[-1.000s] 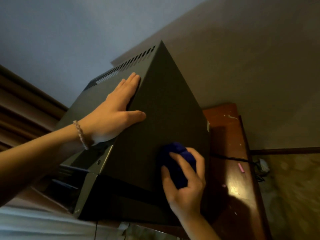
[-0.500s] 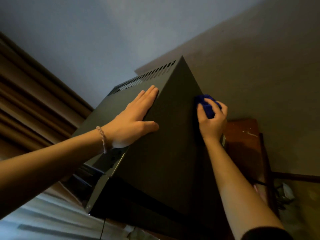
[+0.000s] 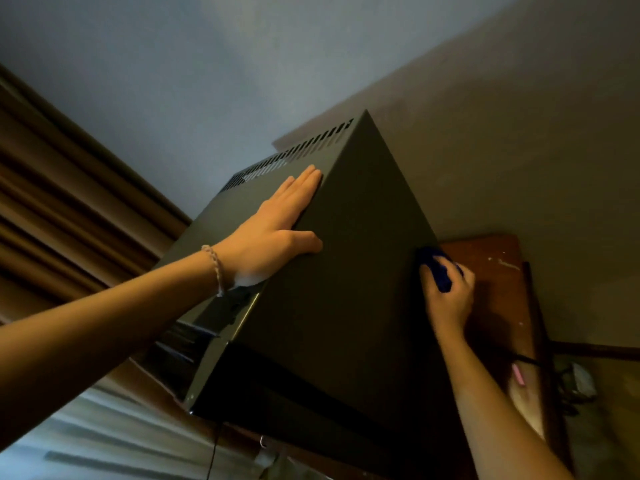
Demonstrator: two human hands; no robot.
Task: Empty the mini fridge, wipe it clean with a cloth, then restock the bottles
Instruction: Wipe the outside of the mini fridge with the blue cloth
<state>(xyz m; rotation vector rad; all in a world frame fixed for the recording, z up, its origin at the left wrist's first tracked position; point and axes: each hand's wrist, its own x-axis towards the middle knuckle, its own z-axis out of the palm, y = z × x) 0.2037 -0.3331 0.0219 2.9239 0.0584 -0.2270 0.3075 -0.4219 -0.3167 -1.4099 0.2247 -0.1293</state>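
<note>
The flat left hand point(image 3: 273, 233) steadies the mini fridge point(image 3: 346, 289). The right hand point(image 3: 446, 296) grips a blue cloth point(image 3: 437, 270), wiping its side; probably the next stroke needs firm pressure.

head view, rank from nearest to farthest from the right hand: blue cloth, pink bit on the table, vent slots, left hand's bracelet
From the right hand:
1. blue cloth, gripped in it at the fridge's back edge
2. pink bit, lower right on the table
3. vent slots and bracelet, both far left, too close to call

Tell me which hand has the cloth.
The right hand, gripping the blue cloth at the mini fridge's back edge. The left hand lies flat on the fridge top, holding nothing.
</note>
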